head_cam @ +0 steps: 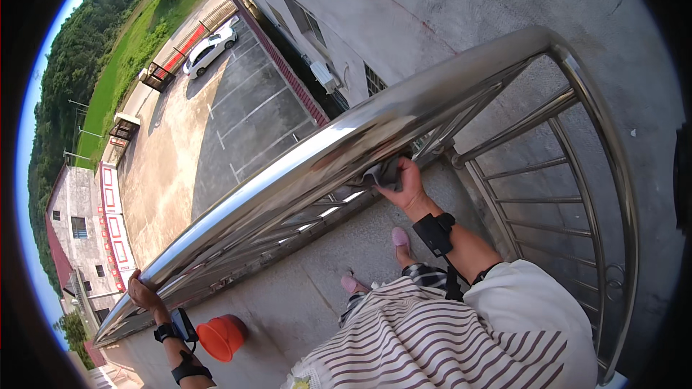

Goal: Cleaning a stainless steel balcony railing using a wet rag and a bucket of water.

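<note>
A thick stainless steel handrail point(303, 156) runs diagonally across the view from lower left to upper right. My right hand point(406, 183) holds a dark grey cloth point(383, 174) against the metal just below the top rail. Farther along, my left hand point(143, 293) rests on the railing's lower left end, its fingers over the rail; nothing else shows in it. An orange-red bucket point(220, 338) stands on the concrete floor point(281, 292) close to my left forearm. What is inside the bucket cannot be seen.
A railing section with thin bars point(540, 200) turns off at the right beside a grey plastered wall point(611, 65). Beyond the handrail lies a yard far below with a parked white car point(211, 51). My feet in pink slippers point(400, 237) stand near the railing's base.
</note>
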Demonstrator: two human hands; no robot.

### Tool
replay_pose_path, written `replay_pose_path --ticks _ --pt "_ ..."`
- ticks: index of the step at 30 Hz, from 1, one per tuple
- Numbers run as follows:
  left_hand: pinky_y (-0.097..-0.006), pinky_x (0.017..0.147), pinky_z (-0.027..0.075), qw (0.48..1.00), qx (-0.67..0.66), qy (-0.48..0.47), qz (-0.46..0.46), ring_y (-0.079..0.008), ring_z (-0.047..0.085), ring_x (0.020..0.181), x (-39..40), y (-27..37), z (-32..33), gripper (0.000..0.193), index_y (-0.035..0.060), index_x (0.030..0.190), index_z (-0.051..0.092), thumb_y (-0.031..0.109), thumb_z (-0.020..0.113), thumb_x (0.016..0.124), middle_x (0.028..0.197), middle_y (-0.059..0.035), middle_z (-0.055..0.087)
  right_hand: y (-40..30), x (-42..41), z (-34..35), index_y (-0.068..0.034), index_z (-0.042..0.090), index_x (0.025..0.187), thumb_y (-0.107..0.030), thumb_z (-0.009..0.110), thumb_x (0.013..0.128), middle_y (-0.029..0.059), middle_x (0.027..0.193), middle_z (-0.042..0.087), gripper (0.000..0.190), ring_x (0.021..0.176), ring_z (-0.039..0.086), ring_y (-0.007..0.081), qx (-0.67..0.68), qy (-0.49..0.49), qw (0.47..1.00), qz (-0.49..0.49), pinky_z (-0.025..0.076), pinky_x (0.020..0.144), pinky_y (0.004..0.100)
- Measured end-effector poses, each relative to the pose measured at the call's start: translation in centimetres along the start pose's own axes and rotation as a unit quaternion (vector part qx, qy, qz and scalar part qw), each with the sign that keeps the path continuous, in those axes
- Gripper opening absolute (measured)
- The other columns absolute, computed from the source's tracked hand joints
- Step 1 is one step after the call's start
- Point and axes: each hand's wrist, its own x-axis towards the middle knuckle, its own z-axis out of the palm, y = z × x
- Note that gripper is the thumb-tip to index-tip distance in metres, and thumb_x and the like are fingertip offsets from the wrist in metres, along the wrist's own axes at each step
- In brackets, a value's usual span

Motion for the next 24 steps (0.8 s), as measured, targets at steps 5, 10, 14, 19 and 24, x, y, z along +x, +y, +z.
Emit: replay_pose_path --ticks 5,10,14,19,24 --pt "-0.0324 0.076 0.041 0.999 0.005 0.006 0.052 -0.0231 0.054 0.082 0.2 -1.7 -0.4 0.042 0.0002 0.092 0.063 0.023 0.028 0.084 0.088 -0.0122 0.06 0.4 -2.4 1.0 -0.001 0.054 0.103 -0.008 0.046 0.075 0.0102 0.103 0.058 0.029 0.096 0.055 0.0224 -0.018 0.058 0.995 0.075 0.042 0.089 0.0346" --pt "-0.0332 0.077 0.04 0.999 -0.015 0.016 0.027 -0.0251 0.055 0.083 -0.4 1.3 0.2 0.039 -0.0002 0.087 0.064 0.019 0.03 0.082 0.088 -0.0117 0.062 -0.5 -5.0 0.0 -0.004 0.045 0.118 -0.029 0.048 0.085 0.012 0.117 0.051 0.042 0.108 0.049 0.0246 -0.117 0.019 0.987 0.109 0.038 0.095 0.0386" --pt "-0.0332 0.078 0.04 0.997 0.026 0.027 0.073 -0.0251 0.055 0.083 -0.5 0.7 0.1 0.038 0.0005 0.087 0.064 0.019 0.03 0.082 0.089 -0.0114 0.062 -0.7 -6.0 1.1 -0.004 0.039 0.124 -0.036 0.041 0.088 0.0131 0.123 0.045 0.047 0.112 0.045 0.0261 -0.018 0.012 0.996 0.091 0.038 0.094 0.0397" --pt "-0.0352 0.08 0.038 0.985 0.091 0.033 0.14 -0.0252 0.054 0.084 -1.1 1.0 -0.4 0.037 0.003 0.087 0.063 0.019 0.031 0.085 0.09 -0.0088 0.063 -0.1 -6.3 1.5 -0.009 0.041 0.122 -0.039 0.043 0.087 0.0083 0.118 0.049 0.046 0.111 0.044 0.0249 -0.061 -0.045 0.996 -0.052 0.031 0.098 0.0356" --pt "-0.0353 0.077 0.039 0.976 0.081 0.062 0.19 -0.0249 0.056 0.081 -1.4 2.2 0.6 0.033 0.0038 0.084 0.064 0.017 0.034 0.083 0.085 -0.0084 0.063 4.0 0.8 -2.3 -0.011 0.046 0.109 -0.03 0.052 0.083 0.0036 0.105 0.051 0.033 0.099 0.048 0.0171 -0.403 0.025 0.883 -0.24 0.038 0.088 0.0319"
